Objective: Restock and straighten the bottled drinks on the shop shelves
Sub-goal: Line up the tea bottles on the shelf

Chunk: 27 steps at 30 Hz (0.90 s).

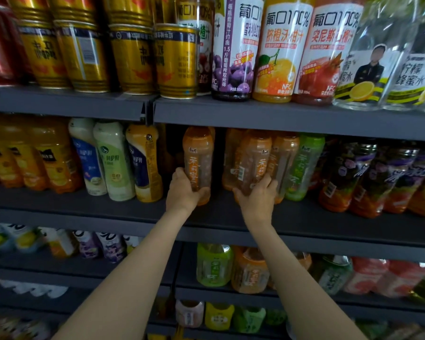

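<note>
Here, two bare arms are stretched up to the middle shelf (304, 225) of a dark grey shop rack. An orange tea bottle (198, 157) is gripped low down by the left hand (184, 191), the fingers curled round its base from the left and beneath; the bottle is held upright at the shelf front, in a dark gap, just right of a yellow milk-drink bottle (144, 163). A second orange tea bottle (254, 163) is gripped by the right hand (257, 196), the fingers wrapped over its lower front and the thumb laid along its left side. This bottle is tilted slightly and is pressed against further orange bottles (284, 158) behind and to its right. Just beside those a green tea bottle (304, 165) is stood, and farther right a row of dark purple-capped fruit drinks (368, 177) is seen.

On the shelf above, gold cans (176, 61) are lined up at the left and tall juice bottles (279, 52) at the right. Orange juice bottles (52, 155) are ranged at the far left of the middle shelf, with white and pale green milk-drink bottles (112, 160) between them and the yellow one. On the shelf below, a green bottle (214, 265) and an orange one (249, 271) are set side by side, touching
</note>
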### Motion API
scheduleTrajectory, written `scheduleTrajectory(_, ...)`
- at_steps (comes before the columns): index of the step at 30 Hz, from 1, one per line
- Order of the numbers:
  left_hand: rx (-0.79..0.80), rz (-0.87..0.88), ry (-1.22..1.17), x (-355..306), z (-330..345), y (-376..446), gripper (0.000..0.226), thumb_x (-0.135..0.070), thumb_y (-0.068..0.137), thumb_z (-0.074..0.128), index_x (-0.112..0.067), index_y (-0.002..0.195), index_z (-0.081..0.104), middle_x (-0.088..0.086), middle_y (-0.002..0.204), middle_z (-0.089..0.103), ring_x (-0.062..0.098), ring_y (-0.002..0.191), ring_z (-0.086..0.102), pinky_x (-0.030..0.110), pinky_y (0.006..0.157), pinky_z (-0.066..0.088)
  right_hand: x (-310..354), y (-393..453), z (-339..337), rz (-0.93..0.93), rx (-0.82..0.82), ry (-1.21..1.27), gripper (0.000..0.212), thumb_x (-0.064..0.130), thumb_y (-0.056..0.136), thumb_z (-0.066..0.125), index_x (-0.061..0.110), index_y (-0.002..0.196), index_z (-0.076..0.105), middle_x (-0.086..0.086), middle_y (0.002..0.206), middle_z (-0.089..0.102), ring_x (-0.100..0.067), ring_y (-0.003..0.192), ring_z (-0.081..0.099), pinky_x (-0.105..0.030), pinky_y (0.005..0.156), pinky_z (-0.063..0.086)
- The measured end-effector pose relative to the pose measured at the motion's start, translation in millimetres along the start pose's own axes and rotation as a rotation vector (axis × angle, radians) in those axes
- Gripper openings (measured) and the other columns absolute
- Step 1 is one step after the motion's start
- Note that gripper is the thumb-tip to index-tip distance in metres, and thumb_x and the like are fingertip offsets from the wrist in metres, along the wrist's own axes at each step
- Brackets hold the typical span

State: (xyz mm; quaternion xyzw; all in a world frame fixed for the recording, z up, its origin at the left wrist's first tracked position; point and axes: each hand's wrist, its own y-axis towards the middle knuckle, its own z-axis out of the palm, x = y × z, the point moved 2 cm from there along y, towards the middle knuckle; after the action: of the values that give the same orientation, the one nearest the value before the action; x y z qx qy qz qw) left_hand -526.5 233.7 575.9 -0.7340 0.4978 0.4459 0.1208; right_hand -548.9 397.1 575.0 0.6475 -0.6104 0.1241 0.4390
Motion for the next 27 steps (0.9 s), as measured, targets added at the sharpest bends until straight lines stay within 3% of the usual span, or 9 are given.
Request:
scheduleTrajectory(8,0.028,-0.034,0.011,0,1,7,0.068,-0.023,0.077,0.073,-0.009,0.132,0.034,0.011,0.130,0.045,0.028,0.122,0.046,0.042,0.102,0.039,3,7,4,0.085,-0.002,-0.008,0.070,0.033,0.074,0.075,-0.001,0.123,0.039,-0.019,0.126,0.037,-0.036,0.119,0.038,-0.042,0.097,0.037)
scheduleTrajectory(12,0.008,-0.012,-0.077,10,2,-5,0.076,-0.026,0.077,0.073,-0.010,0.138,0.030,0.010,0.134,0.043,0.027,0.125,0.043,0.039,0.104,0.038,8,-4,6,0.042,-0.030,0.154,0.065,0.028,0.070,0.079,0.000,0.113,0.039,-0.019,0.117,0.046,-0.035,0.110,0.048,-0.040,0.088,0.044)
scheduleTrajectory(15,-0.250,0.116,-0.176,6,-7,-37,0.069,-0.037,0.081,0.068,-0.009,0.135,0.037,0.007,0.130,0.043,0.022,0.125,0.039,0.033,0.102,0.036,15,-24,13,-0.030,0.040,0.219,0.059,0.032,0.071,0.077,0.006,0.107,0.037,-0.014,0.108,0.055,-0.029,0.099,0.057,-0.041,0.079,0.052)
scheduleTrajectory(18,-0.132,0.237,-0.243,-7,-7,-54,0.070,-0.049,0.075,0.068,-0.014,0.130,0.042,0.000,0.123,0.049,0.012,0.117,0.044,0.026,0.095,0.040,27,-40,20,-0.139,0.116,0.270,0.048,0.029,0.081,0.068,0.006,0.109,0.036,-0.014,0.108,0.055,-0.027,0.096,0.057,-0.041,0.076,0.053)
scheduleTrajectory(22,-0.100,0.198,-0.221,-9,-20,-45,0.065,-0.040,0.073,0.074,-0.012,0.125,0.048,0.004,0.117,0.058,0.015,0.107,0.055,0.023,0.085,0.045,33,-35,17,-0.228,0.501,0.352,0.047,0.019,0.079,0.072,0.008,0.113,0.041,-0.005,0.108,0.058,-0.017,0.099,0.058,-0.025,0.078,0.050)
scheduleTrajectory(24,-0.072,0.198,-0.190,-4,-30,-41,0.064,-0.040,0.072,0.075,-0.011,0.124,0.051,0.003,0.115,0.060,0.014,0.103,0.057,0.020,0.080,0.043,25,-23,10,-0.245,0.633,0.344,0.052,0.023,0.077,0.074,0.011,0.120,0.047,-0.002,0.115,0.058,-0.015,0.107,0.056,-0.028,0.089,0.049)
scheduleTrajectory(27,-0.059,0.192,-0.186,2,-39,-38,0.061,-0.041,0.072,0.074,-0.014,0.121,0.051,-0.001,0.114,0.060,0.008,0.098,0.054,0.012,0.071,0.040,13,5,2,-0.159,0.465,0.299,0.060,0.027,0.080,0.071,0.012,0.132,0.044,-0.004,0.132,0.050,-0.017,0.123,0.047,-0.030,0.103,0.040)
